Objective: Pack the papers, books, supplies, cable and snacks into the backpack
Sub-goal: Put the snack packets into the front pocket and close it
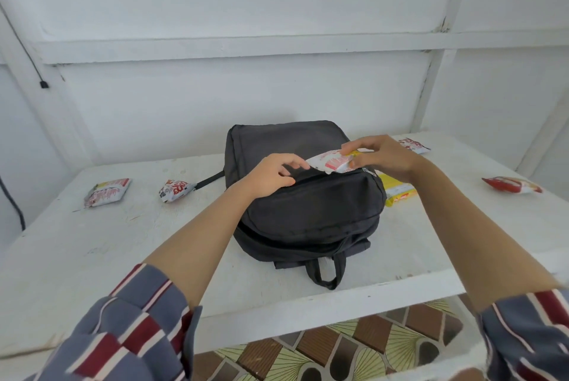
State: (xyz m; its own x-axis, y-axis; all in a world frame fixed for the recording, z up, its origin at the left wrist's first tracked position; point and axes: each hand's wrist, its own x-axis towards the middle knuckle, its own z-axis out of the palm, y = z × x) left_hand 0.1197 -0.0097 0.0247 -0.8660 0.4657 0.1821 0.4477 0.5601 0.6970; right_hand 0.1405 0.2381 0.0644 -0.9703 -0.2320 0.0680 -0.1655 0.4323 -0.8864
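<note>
The right grip (381, 159) pinches a white-and-red packet (331, 162) between thumb and fingers, just above the backpack (308, 214) at its front pocket's upper edge. The left grip (274, 177) rests on that pocket, fingers half curled; whether it pinches fabric cannot be told. The backpack lies flat on the table (123, 257). A snack (107, 193) and a second snack (175, 191) lie left of it. A yellow pack (397, 191) shows at its right side, and a third snack (414, 145) and a red snack (512, 185) lie farther right.
</note>
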